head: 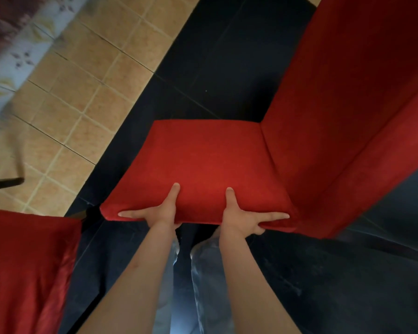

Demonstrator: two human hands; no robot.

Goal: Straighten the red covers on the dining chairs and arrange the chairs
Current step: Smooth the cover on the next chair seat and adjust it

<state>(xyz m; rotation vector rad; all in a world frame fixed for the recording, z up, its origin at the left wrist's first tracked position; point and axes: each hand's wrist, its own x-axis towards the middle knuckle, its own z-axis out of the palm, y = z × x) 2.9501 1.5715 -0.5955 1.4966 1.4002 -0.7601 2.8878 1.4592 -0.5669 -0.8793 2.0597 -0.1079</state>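
Both hands are on the front edge of the red-covered seat [203,165]: left hand [158,212] and right hand [244,216] each lay a thumb on top, forefinger stretched along the edge, other fingers curled underneath. Best to draw evenly, I'd say, keeping the cover taut. Beyond the hands rises the backrest [343,104]; a second covered chair [27,268] sits left.

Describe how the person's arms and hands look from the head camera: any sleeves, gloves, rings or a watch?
Both forearms are bare up to the frame's bottom edge: no sleeves in view. The left hand and right hand wear no gloves, and no rings, watch or bracelet show. Fingernails look short and unpainted.
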